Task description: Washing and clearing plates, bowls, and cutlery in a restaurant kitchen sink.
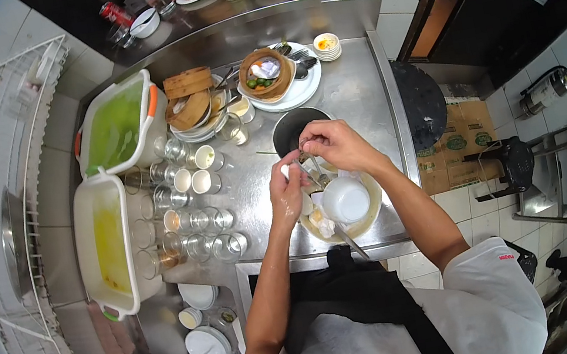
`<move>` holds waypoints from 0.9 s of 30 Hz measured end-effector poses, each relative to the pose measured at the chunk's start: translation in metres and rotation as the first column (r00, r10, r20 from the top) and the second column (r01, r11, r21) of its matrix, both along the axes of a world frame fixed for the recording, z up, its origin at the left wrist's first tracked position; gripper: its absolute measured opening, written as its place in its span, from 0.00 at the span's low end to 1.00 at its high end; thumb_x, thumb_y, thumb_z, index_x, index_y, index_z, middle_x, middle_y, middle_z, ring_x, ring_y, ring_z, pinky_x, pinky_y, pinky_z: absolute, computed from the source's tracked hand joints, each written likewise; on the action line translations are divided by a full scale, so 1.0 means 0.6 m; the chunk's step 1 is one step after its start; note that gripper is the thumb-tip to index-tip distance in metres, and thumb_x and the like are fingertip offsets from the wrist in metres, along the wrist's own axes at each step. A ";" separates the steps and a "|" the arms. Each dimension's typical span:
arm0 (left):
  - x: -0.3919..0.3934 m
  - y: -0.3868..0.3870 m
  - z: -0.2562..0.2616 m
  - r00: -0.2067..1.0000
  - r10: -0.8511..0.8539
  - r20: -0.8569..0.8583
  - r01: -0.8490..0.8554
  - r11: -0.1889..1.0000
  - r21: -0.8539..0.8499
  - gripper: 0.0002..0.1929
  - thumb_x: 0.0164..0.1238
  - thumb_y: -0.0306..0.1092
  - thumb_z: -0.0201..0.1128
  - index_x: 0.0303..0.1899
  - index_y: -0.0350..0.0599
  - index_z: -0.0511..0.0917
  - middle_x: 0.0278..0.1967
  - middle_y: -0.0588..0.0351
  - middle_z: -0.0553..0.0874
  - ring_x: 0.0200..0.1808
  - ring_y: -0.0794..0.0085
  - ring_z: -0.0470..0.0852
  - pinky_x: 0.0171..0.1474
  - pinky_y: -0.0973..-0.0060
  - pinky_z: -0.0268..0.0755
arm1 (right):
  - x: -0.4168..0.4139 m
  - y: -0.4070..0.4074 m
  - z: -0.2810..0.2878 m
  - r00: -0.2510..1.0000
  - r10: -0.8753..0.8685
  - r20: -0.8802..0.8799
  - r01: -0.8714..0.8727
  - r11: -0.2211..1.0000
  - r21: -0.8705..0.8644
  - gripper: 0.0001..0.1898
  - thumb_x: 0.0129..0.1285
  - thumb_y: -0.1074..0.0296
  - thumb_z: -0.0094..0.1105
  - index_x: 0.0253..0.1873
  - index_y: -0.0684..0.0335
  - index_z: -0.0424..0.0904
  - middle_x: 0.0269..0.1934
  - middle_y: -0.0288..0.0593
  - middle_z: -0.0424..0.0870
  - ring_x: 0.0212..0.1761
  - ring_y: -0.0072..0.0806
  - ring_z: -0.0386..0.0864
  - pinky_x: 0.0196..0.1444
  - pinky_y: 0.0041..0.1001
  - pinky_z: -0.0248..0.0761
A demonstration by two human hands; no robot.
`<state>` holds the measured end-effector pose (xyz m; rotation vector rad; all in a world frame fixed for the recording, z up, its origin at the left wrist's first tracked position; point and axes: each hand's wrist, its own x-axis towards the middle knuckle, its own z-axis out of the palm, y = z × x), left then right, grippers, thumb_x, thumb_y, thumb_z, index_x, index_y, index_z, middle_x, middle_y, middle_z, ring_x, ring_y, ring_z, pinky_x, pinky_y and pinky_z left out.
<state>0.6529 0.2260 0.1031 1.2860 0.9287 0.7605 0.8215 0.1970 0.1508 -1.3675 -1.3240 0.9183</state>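
My right hand (340,148) pinches the upper end of a metal fork (322,177), its tines pointing down over a wide cream bowl (375,205). Close beside it, my left hand (285,194) has a small white item (285,170) between its fingers, perhaps tissue. Another metal utensil lies by its fingertips; whether they grip it is unclear. Inside the cream bowl are an upturned white bowl (346,200), crumpled tissue (326,228) and a metal utensil handle (351,241) that juts over the rim. A black bowl (290,125) stands just beyond my hands, partly covered by them.
Several glasses (230,246) and white cups (206,181) crowd the steel counter's left side. Two tubs, one with green liquid (150,95) and one with yellow (127,237), line the left edge. Bamboo steamers (252,89) and stacked plates (311,88) stand at the back.
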 end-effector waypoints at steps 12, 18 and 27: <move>-0.002 -0.013 -0.020 0.984 0.136 0.114 -0.113 0.975 -0.190 0.17 0.76 0.37 0.46 0.57 0.35 0.70 0.42 0.54 0.82 0.41 0.77 0.80 0.46 0.81 0.74 | -0.049 -0.006 -0.043 0.929 -0.001 0.370 0.014 0.999 -0.033 0.10 0.56 0.69 0.62 0.35 0.70 0.76 0.37 0.54 0.77 0.39 0.46 0.77 0.42 0.35 0.70; 0.019 0.002 -0.018 0.944 0.014 -0.330 -0.043 0.996 -0.080 0.15 0.70 0.40 0.53 0.46 0.37 0.77 0.39 0.45 0.81 0.36 0.66 0.81 0.39 0.70 0.74 | -0.014 -0.017 0.014 0.960 -0.055 -0.275 0.006 0.985 -0.175 0.05 0.55 0.79 0.65 0.37 0.67 0.82 0.30 0.34 0.81 0.30 0.16 0.74 0.33 0.18 0.68; 0.046 -0.013 0.007 0.836 -0.046 -0.546 0.342 0.823 0.454 0.11 0.66 0.34 0.56 0.39 0.33 0.70 0.36 0.37 0.77 0.40 0.43 0.76 0.44 0.56 0.67 | 0.090 -0.093 0.119 0.826 -0.255 -0.503 0.504 0.733 0.457 0.06 0.58 0.76 0.63 0.40 0.69 0.80 0.38 0.43 0.82 0.39 0.25 0.79 0.43 0.24 0.75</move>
